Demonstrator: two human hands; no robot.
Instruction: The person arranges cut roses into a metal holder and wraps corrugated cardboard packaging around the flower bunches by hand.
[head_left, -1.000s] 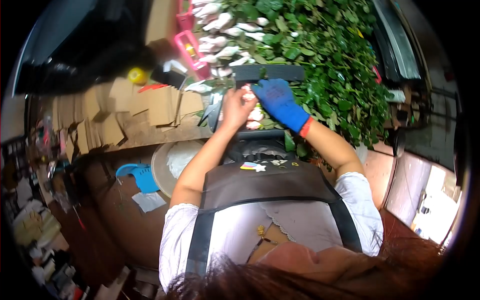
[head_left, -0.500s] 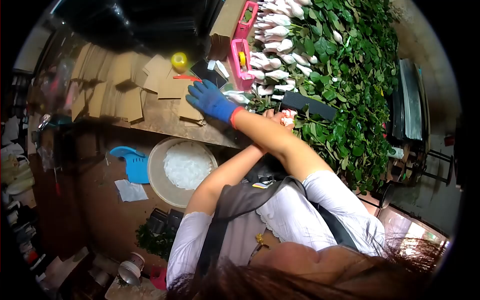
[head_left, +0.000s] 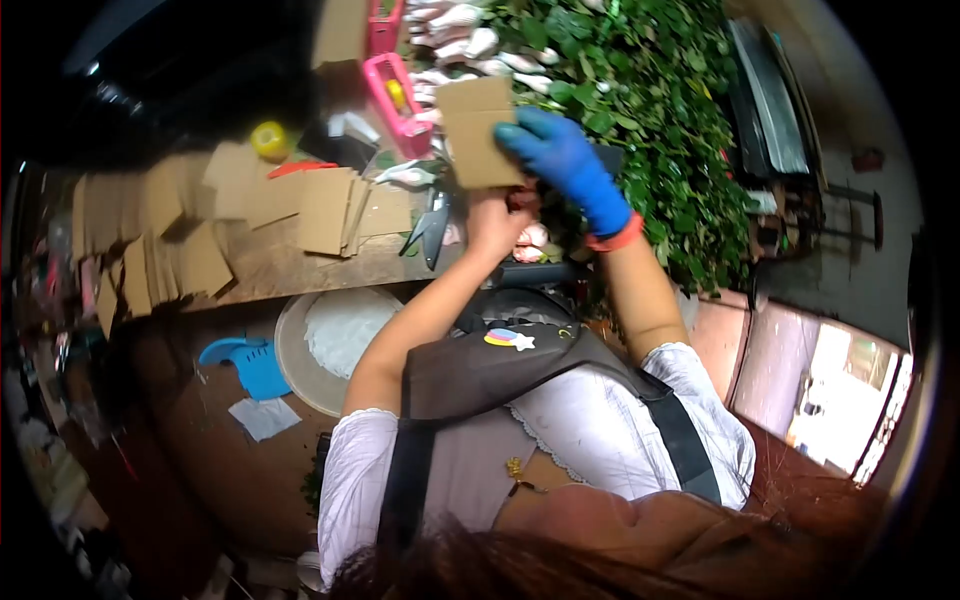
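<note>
My right hand (head_left: 558,152), in a blue glove with a red cuff, grips a tan piece of cardboard (head_left: 474,130) by its right edge. The thumb side overlaps its face. My bare left hand (head_left: 497,222) is closed just below the cardboard's lower edge; what its fingers hold is hidden. Pale pink rose heads (head_left: 532,238) show right beside it. To its left, dark-handled shears (head_left: 432,232) lie on the wooden table (head_left: 285,277). White-wrapped flower buds (head_left: 455,18) with leafy green stems (head_left: 655,130) are piled beyond my hands.
Stacks of cardboard pieces (head_left: 325,212) cover the table's left, with a yellow tape roll (head_left: 269,140) and a red-orange tool (head_left: 300,169) behind. A pink tape dispenser (head_left: 397,105) stands near the buds. Below the edge are a round tub (head_left: 290,345) and a blue plastic piece (head_left: 262,370).
My right hand has swung from the cardboard stack at left to the right, bringing a cardboard piece over my left hand. My arms have uncrossed, and the view has shifted.
</note>
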